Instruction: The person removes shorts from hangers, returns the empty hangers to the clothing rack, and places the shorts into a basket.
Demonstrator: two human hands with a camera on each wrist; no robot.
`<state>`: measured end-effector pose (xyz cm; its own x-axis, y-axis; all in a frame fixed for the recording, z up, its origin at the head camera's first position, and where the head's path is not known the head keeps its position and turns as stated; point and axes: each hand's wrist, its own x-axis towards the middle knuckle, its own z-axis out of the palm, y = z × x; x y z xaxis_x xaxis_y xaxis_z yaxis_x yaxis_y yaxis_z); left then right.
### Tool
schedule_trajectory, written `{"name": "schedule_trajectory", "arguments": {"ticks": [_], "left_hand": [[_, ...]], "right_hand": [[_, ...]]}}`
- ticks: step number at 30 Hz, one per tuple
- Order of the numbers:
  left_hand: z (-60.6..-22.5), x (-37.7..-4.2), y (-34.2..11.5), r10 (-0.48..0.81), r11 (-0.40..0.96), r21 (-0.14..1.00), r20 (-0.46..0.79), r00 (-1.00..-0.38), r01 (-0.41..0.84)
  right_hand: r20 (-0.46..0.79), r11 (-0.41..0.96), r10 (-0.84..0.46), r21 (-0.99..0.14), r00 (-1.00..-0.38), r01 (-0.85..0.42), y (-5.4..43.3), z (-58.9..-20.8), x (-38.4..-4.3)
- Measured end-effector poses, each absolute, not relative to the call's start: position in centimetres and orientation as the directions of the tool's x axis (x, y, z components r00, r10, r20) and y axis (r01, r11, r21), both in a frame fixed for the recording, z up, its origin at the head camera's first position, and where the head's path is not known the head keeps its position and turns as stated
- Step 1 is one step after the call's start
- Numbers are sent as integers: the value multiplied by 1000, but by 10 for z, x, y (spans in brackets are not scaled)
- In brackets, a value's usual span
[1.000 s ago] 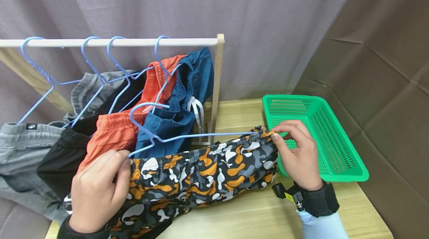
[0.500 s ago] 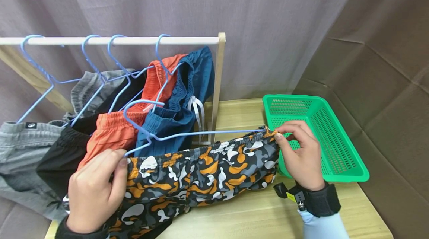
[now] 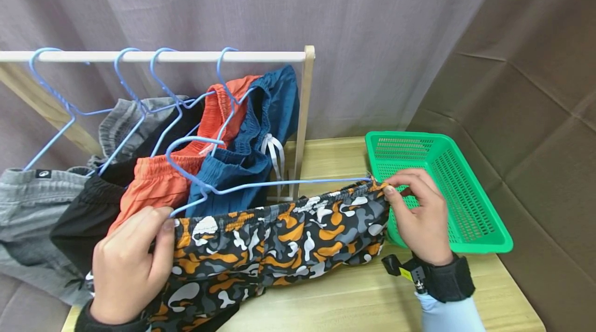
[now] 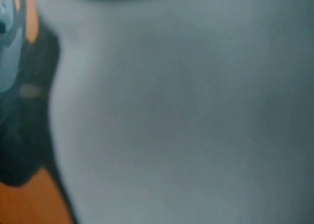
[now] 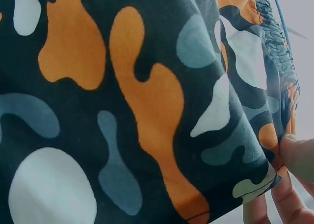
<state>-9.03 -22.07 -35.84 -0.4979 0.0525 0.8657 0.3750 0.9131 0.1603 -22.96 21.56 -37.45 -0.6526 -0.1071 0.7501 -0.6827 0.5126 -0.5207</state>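
Note:
A pair of patterned shorts, black with orange, grey and white blotches, is stretched sideways between both hands in the head view. A blue hanger lies along its elastic waistband, the arms' ends reaching into the waist at each side. My left hand grips the waistband's left end by the hanger's tip. At the right end, my right hand pinches the waistband between thumb and fingers. The right wrist view shows the shorts' cloth close up, with fingertips at its edge. Blurred pale surface fills most of the left wrist view.
Behind the left hand stands a rack with a white rail and wooden post. Blue shorts, orange shorts, black shorts and grey shorts hang there. A green basket sits on the wooden table at right.
Both hands have drifted slightly apart, the left one leftward and the right one a little rightward. The hanger has shifted left with its hook, and the waistband looks stretched a bit wider.

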Motion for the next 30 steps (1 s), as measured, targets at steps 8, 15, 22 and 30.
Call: {"name": "schedule_trajectory", "arguments": {"ticks": [8,15,22,30], "left_hand": [[-356,-90,-218,37,916,166,872,-488,366],[-357,-89,-217,20,919,182,864,-503,349],[-359,-87,-218,-6,921,204,859,-512,331],[-359,-86,-215,-17,924,203,866,-499,322]], "right_hand": [[750,517,-103,-521,-654,-679,218,-375,-231],[730,516,-130,-528,-671,-674,221,-374,-230],[738,500,-127,-530,-663,-685,223,-376,-233],[748,483,-139,-520,-649,-704,223,-378,-235]]}}
